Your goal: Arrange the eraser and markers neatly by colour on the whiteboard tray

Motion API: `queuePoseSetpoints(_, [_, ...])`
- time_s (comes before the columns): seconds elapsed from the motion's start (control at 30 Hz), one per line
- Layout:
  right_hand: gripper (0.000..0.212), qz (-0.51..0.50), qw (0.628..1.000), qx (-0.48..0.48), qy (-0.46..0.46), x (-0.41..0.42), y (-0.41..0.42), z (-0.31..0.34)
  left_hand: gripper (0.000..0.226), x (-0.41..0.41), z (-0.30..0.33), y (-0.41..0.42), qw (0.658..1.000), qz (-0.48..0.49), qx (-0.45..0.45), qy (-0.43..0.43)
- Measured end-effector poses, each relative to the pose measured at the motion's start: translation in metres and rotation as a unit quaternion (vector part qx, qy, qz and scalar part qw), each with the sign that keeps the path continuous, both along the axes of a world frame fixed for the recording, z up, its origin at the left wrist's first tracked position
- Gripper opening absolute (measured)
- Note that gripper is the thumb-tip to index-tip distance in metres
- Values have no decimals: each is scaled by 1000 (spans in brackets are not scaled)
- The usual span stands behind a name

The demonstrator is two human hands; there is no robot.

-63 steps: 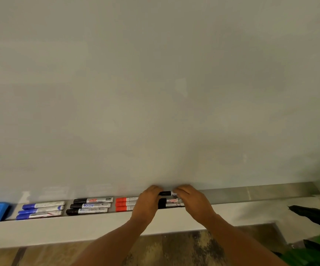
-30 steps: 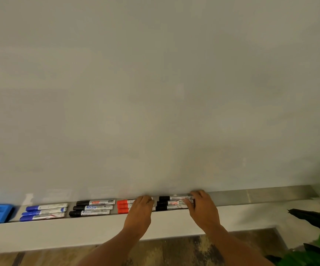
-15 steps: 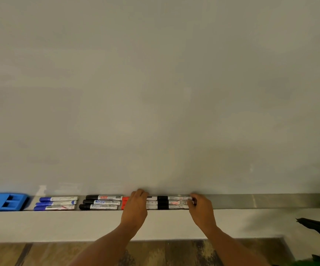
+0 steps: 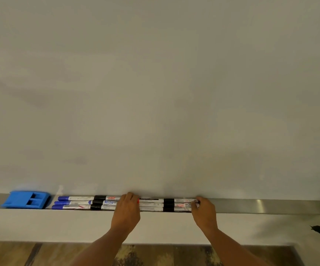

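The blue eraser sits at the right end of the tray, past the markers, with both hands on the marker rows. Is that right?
Not quite. The head view shows the blue eraser at the left end of the tray, beside the blue markers. The rest holds: the left hand and right hand are both on the marker rows.

A blue plastic eraser (image 4: 26,202) lies flat at the left end of the long brushed-metal whiteboard tray (image 4: 261,206). Right of the eraser, lengthwise in stacked rows of three: blue-capped markers (image 4: 72,202), black-capped markers (image 4: 105,202), red-capped markers (image 4: 151,204), then more black-capped ones (image 4: 178,205).
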State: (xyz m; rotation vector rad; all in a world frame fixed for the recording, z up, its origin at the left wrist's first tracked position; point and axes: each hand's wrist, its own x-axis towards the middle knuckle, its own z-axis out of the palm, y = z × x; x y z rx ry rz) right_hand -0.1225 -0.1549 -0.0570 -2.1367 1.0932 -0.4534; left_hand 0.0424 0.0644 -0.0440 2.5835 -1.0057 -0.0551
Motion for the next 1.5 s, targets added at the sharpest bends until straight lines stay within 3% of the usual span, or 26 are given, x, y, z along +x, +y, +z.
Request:
queuePoseSetpoints(0.2, [6, -26, 1000, -2, 5, 16, 21, 1, 23, 35, -10, 51, 996, 82, 26, 8])
queuePoseSetpoints(0.57, [22, -52, 998, 1, 30, 46, 52, 0, 70, 72, -16, 100, 974, 207, 87, 37])
queuePoseSetpoints(1.13, [26, -76, 994, -4, 84, 64, 77, 10, 74, 83, -10, 114, 977, 193, 59, 62])
queuePoseSetpoints(1.23, [37, -78, 992, 3, 101, 67, 88, 12, 70, 78, -5, 117, 987, 149, 52, 10])
queuePoseSetpoints(1.37, [63, -69, 988, -4, 138, 71, 106, 16, 80, 70, 3, 115, 991, 121, 60, 5])
queuePoseSetpoints(1.5, [69, -65, 986, -7, 151, 73, 115, 24, 79, 67, 15, 114, 994, 99, 52, -8])
